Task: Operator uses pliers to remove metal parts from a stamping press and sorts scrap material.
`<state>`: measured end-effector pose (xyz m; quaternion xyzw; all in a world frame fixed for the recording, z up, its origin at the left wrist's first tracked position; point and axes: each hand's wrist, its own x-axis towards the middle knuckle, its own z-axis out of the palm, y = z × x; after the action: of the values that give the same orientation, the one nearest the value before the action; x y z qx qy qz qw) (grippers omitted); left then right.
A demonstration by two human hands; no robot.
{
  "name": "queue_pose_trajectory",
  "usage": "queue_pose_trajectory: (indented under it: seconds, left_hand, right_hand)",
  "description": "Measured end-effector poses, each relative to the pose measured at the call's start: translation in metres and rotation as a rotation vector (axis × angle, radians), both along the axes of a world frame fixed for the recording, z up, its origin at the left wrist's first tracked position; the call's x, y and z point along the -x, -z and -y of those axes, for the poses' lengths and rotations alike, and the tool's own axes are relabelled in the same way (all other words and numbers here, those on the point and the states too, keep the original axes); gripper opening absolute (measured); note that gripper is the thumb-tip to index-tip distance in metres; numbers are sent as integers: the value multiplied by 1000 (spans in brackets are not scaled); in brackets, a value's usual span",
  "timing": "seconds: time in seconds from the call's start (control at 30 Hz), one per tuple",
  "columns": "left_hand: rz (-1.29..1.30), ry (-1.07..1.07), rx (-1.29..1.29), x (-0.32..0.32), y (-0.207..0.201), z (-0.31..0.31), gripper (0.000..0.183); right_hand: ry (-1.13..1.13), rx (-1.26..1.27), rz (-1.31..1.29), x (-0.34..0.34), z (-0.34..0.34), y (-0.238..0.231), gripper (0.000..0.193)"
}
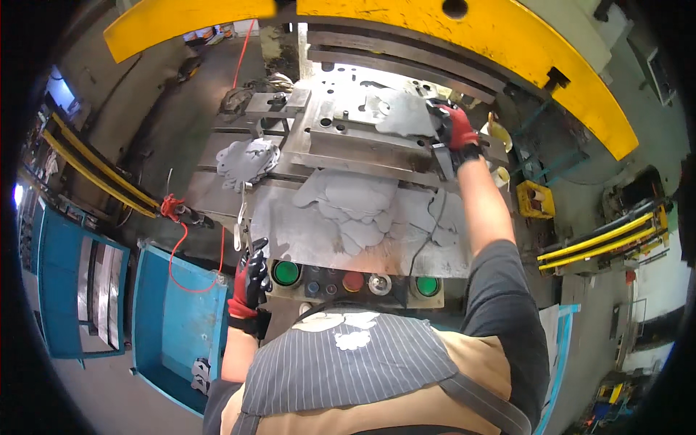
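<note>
here, the right hand (454, 127) pinches the right edge of a grey metal sheet (406, 112) over the press block (355, 151); the left hand (251, 279) holds a silver tool (244, 217) beside a table (290, 243) bearing metal pieces (355, 199).

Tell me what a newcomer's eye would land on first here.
First, the big yellow beam arching across the top of the view. Next, the red-and-black gloves: the right hand at the right edge of a flat grey plate on the machine bed, the left hand lower left, beside a silver plier-like tool. Then the red button between two large green buttons, just above the striped apron.
</note>
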<state>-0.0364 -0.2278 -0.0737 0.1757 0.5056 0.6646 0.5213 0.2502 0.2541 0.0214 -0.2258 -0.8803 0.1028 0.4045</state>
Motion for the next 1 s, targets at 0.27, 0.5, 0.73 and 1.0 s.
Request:
queue_pose_trajectory:
  seconds: [0.27,0.5,0.73,1.0]
  left_hand:
    - [-9,-191,54,7,30,68,31]
    - [-19,-378,126,-9,-1,75,36]
    - [-23,-318,1,12,15,40,15]
    - [-228,-550,325,93,182,96,14]
  right_hand:
    - [112,17,666,90,-111,9,33]
    - [561,114,650,134,-35,-24,42]
    - [346,1,347,124,32,-53,40]
    - [388,570,-334,-108,171,11,36]
